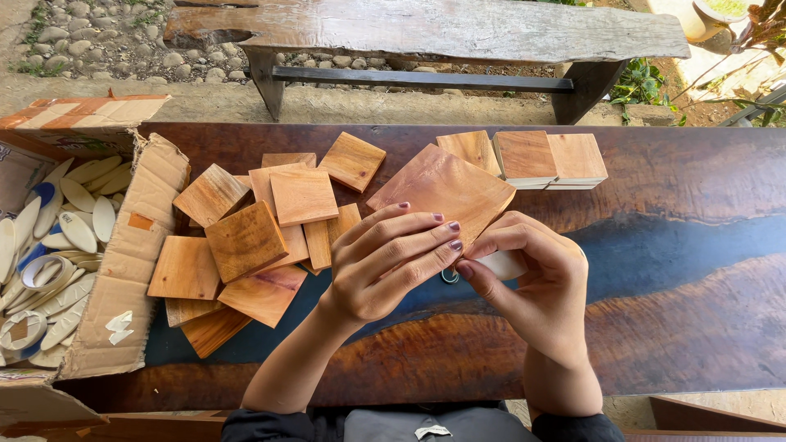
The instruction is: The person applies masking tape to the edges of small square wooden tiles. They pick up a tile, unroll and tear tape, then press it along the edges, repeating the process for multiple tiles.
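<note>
Both grips close on one square wooden tile [442,187], held tilted above the dark worktop [688,245]: the left hand [385,262] curls its fingers over the tile's near edge, while the right hand [528,282] pinches the same edge, with a small white piece [503,263] tucked under its fingers. A loose heap of wooden tiles [254,241] lies just left — some overlapping. Two neat stacks of tiles [550,160] sit beyond. An open cardboard box [123,270] at far left holds pale oval pieces [78,221].
</note>
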